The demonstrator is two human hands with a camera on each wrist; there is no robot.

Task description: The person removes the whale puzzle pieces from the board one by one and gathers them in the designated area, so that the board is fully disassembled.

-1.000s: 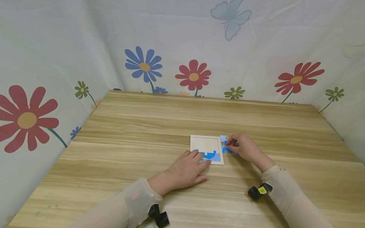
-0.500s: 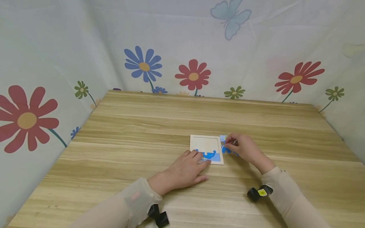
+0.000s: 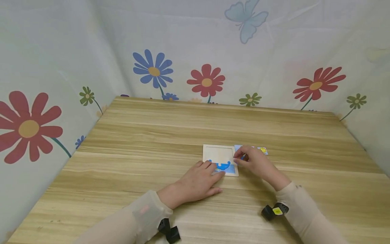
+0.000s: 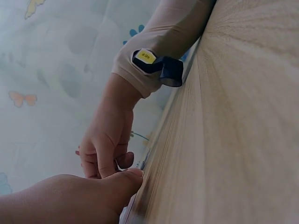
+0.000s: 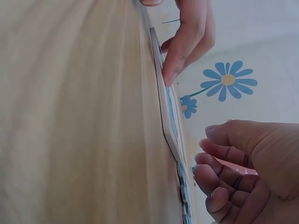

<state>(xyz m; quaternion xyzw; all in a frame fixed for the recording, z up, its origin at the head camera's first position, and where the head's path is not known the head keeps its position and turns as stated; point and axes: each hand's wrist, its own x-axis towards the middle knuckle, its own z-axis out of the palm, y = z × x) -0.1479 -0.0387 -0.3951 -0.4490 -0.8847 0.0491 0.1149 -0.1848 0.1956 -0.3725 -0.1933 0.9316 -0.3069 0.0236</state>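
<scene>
Head view: how far along are you?

Partway, I'd judge. The puzzle board (image 3: 219, 154) lies flat; its near strip shows blue pieces (image 3: 224, 166), its far part is bare. Just to its right lie a light-blue piece (image 3: 239, 147) and a yellow-patterned piece (image 3: 262, 150), seemingly left to fit.

What's around, and what's in the way?

Flowered cloth (image 3: 182, 37) hangs behind the tabletop (image 3: 152, 128). My left hand (image 3: 195, 183) rests on the board's near left corner, fingers slightly apart, covering some of that strip. My right hand (image 3: 254, 161) is at the right edge, thumb and fingertip close together; I can't tell whether they pinch a piece. It hides part of the loose ones. A black camera (image 3: 268, 212) sits at each wrist.
</scene>
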